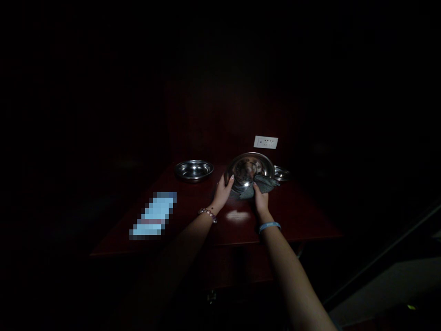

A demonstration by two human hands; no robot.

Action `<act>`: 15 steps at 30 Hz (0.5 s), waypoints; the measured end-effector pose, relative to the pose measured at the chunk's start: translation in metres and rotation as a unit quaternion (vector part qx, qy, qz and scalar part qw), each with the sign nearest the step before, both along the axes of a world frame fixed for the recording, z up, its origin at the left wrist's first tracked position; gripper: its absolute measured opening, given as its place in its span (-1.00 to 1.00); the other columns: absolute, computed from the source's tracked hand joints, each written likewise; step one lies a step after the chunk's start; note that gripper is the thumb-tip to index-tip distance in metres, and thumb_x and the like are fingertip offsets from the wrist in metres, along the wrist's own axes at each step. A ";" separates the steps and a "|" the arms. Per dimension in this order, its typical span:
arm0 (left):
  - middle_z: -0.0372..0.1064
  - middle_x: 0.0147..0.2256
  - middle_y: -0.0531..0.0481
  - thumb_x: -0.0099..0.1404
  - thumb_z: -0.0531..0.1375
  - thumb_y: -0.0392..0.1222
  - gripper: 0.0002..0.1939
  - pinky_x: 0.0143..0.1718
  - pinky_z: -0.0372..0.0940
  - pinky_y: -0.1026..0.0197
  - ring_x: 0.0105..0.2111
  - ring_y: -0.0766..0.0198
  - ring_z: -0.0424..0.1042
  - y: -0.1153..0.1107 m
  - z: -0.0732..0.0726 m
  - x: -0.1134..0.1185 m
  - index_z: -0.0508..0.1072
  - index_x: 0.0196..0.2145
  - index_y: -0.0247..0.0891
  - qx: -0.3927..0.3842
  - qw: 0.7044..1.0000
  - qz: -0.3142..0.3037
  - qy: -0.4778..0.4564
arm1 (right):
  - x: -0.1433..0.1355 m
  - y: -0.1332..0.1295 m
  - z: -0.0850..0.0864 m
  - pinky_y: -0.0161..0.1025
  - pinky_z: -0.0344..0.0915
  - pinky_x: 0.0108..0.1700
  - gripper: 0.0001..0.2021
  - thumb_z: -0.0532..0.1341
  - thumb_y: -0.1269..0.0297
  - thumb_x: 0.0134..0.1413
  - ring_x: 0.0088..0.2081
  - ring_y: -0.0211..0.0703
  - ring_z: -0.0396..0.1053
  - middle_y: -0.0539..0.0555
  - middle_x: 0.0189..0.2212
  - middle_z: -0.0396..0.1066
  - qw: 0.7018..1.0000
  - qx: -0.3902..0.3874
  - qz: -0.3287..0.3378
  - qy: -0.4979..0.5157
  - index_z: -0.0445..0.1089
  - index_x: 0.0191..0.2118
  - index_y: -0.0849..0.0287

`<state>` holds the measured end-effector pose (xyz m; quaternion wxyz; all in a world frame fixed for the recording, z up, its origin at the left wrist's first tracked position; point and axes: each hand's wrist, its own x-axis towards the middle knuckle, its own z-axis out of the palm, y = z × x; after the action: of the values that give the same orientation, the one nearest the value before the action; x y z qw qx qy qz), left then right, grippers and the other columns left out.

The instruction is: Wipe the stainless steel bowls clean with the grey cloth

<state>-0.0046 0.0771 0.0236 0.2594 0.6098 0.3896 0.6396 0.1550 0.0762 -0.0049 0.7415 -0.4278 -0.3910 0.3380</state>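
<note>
A shiny metal bowl (246,168) is held up over the dark red table, tilted so its inside faces me. My left hand (223,192) grips its left rim, thumb on the inner side and fingers hidden behind. On the lower right rim, my right hand (261,198) pinches a grey-green cloth (267,184) against the bowl. The cloth drapes over the rim, partly inside and partly outside. A second metal bowl (195,170) sits upright on the table to the left. Behind the held bowl on the right, another metal bowl (282,174) is partly hidden.
The dark red table (303,220) has its front edge below my hands. At the left lies a blurred-out, lit rectangular object (155,214). A white wall socket (265,142) is set in the panel behind. Surroundings are very dark.
</note>
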 end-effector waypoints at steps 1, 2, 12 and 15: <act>0.42 0.10 -0.18 0.38 0.12 -0.10 -0.60 0.20 0.24 0.11 0.13 0.16 0.39 0.000 -0.001 0.001 0.34 0.12 -0.27 -0.002 1.000 -0.007 -0.007 | 0.000 0.000 0.000 -0.19 0.38 0.06 -0.57 0.36 0.11 -0.05 -0.03 -0.08 0.50 0.13 -0.11 0.57 1.000 -0.003 -0.001 0.002 0.50 -0.07 0.25; 0.41 0.11 -0.19 0.36 0.15 -0.10 -0.58 0.21 0.23 0.12 0.13 0.16 0.39 0.001 -0.001 0.002 0.33 0.13 -0.28 -0.004 1.000 -0.014 -0.013 | 0.001 0.001 0.000 -0.19 0.38 0.05 -0.57 0.36 0.11 -0.06 -0.04 -0.08 0.50 0.13 -0.11 0.57 1.000 -0.006 -0.001 0.006 0.51 -0.07 0.25; 0.58 -0.18 -0.24 0.24 0.26 -0.01 -0.65 -0.03 0.38 0.06 -0.14 0.06 0.54 -0.003 -0.012 0.005 0.55 -0.20 -0.39 -0.059 0.992 -0.073 0.090 | 0.003 0.005 -0.004 -0.17 0.33 0.13 -0.48 0.34 0.08 -0.03 0.04 -0.07 0.46 0.17 0.02 0.51 1.000 -0.011 0.005 0.018 0.47 0.03 0.28; 0.59 -0.25 -0.21 0.26 0.22 -0.02 -0.67 -0.10 0.39 0.09 -0.21 0.08 0.55 -0.003 -0.010 0.004 0.57 -0.27 -0.39 -0.042 0.991 -0.052 0.118 | 0.002 0.002 -0.002 -0.18 0.32 0.14 -0.46 0.34 0.07 -0.02 0.04 -0.07 0.46 0.19 0.03 0.51 1.000 -0.006 0.003 0.010 0.46 0.05 0.29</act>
<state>-0.0010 0.0737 0.0133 0.2698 0.6888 0.4118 0.5321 0.1567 0.0781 -0.0065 0.7419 -0.4276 -0.3826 0.3470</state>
